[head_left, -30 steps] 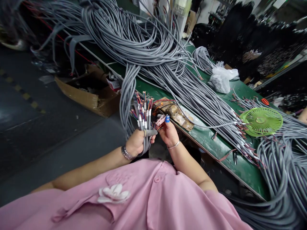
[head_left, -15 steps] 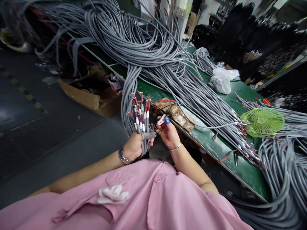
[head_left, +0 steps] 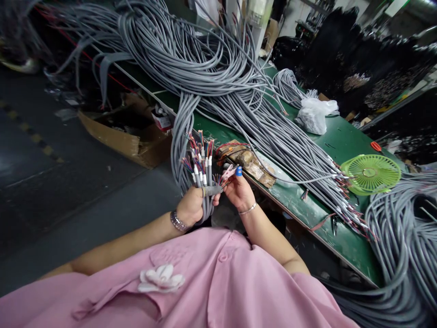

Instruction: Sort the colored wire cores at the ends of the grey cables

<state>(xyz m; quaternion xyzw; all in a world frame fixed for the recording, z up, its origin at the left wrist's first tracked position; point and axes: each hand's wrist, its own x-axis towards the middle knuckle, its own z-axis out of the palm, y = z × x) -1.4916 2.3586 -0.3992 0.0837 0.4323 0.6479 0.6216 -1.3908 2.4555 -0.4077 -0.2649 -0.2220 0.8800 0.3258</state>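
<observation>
Cables (head_left: 209, 172), round and grey with multicoloured wire ends (head_left: 200, 138), sit bunched in your left hand (head_left: 191, 205), grip snug around 'em beside the green worktop (head_left: 290, 195); your right hand (head_left: 241, 193) pinches a small pink clip-like tool (head_left: 228, 173).

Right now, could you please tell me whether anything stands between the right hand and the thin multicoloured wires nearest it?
Nothing visible does; the right hand, holding a small pink item, is close beside those wires.
</observation>
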